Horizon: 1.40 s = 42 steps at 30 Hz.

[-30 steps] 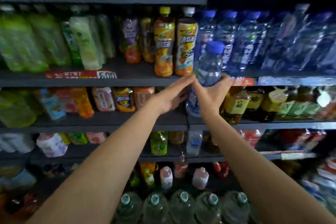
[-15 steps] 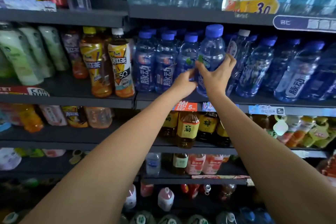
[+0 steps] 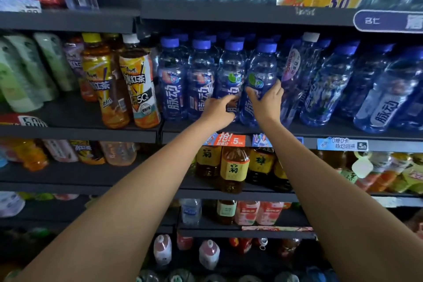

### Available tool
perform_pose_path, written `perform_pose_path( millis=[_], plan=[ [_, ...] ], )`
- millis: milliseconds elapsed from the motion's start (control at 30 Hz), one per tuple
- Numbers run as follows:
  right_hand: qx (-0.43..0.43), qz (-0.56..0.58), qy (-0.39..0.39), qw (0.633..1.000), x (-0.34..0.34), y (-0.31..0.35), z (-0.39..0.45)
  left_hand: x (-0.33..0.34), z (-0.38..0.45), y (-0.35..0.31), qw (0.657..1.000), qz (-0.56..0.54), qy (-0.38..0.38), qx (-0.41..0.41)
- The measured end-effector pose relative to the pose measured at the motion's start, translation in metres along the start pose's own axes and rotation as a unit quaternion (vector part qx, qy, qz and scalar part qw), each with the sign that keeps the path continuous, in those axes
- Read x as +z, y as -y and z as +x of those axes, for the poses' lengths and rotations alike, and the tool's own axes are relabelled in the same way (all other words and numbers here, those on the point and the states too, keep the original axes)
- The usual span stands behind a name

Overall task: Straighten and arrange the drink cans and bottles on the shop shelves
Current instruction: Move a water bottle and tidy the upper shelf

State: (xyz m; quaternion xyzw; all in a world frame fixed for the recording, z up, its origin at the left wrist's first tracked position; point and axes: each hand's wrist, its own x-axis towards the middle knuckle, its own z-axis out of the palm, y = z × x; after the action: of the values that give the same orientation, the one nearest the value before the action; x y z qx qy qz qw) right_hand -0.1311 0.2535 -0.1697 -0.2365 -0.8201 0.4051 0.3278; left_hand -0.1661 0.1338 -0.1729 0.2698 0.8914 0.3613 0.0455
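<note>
A row of clear blue drink bottles with purple caps stands on the dark shelf (image 3: 297,131) at chest height. My right hand (image 3: 266,103) grips the lower body of one blue bottle (image 3: 261,68), which stands upright in the front row. My left hand (image 3: 218,111) curls round the bottom of the neighbouring blue bottle (image 3: 231,71) just to its left. Both bottles rest on the shelf, in line with two more blue bottles (image 3: 171,80) further left.
Orange iced-tea bottles (image 3: 139,89) stand left of the blue row, with green bottles (image 3: 20,75) beyond. More blue bottles lean at the right (image 3: 329,84). Brown tea bottles (image 3: 234,168) fill the shelf below. Price tags (image 3: 229,139) line the shelf edge.
The blue bottle carried up in both hands has come down onto the shelf in the front row. My left hand has shifted from it to the bottle beside it.
</note>
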Motion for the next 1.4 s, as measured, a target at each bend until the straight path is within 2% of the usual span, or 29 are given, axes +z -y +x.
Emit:
perform_pose_path(
  millis=[67,133,233,300,433,533,600,700,833,900,1067,1267,1400],
  plan=[
    [-0.015,-0.039,-0.04,0.998,0.006,-0.003,-0.01,0.0,-0.004,-0.002,1.0,0.0,-0.002,-0.001],
    [-0.031,-0.052,-0.123,0.991,0.005,-0.005,-0.019,0.001,-0.011,-0.004,0.999,-0.022,-0.041,0.013],
    [0.02,0.011,-0.228,0.973,-0.015,-0.009,-0.012,-0.001,-0.019,-0.009,0.991,-0.068,-0.101,0.046],
    [0.071,0.017,-0.204,0.976,-0.031,-0.016,0.005,0.001,-0.022,-0.018,0.988,-0.091,-0.105,0.069],
    [0.168,0.046,-0.038,0.984,-0.052,-0.026,0.031,0.015,-0.023,-0.039,0.987,-0.106,-0.081,0.091],
    [0.191,0.07,-0.016,0.979,-0.053,-0.028,0.035,0.019,-0.019,-0.043,0.99,-0.095,-0.061,0.088],
    [0.167,0.07,-0.036,0.983,-0.05,-0.029,0.033,0.021,-0.018,-0.043,0.992,-0.072,-0.046,0.095],
    [0.108,0.083,-0.086,0.987,-0.048,-0.033,0.013,0.025,-0.021,-0.046,0.989,-0.101,-0.055,0.093],
    [-0.032,0.108,-0.185,0.976,-0.048,-0.031,-0.027,0.024,-0.027,-0.061,0.971,-0.157,-0.126,0.125],
    [-0.083,0.117,-0.201,0.969,-0.048,-0.023,-0.046,0.022,-0.034,-0.069,0.958,-0.185,-0.165,0.147],
    [-0.184,0.153,-0.167,0.957,-0.032,0.04,-0.081,-0.022,-0.065,-0.057,0.915,-0.218,-0.283,0.185],
    [-0.245,0.259,-0.113,0.927,0.017,0.179,-0.112,-0.156,-0.099,-0.024,0.853,-0.186,-0.443,0.202],
    [-0.283,0.254,-0.039,0.924,0.052,0.273,-0.118,-0.244,-0.114,-0.001,0.819,-0.182,-0.516,0.171]
  ],
)
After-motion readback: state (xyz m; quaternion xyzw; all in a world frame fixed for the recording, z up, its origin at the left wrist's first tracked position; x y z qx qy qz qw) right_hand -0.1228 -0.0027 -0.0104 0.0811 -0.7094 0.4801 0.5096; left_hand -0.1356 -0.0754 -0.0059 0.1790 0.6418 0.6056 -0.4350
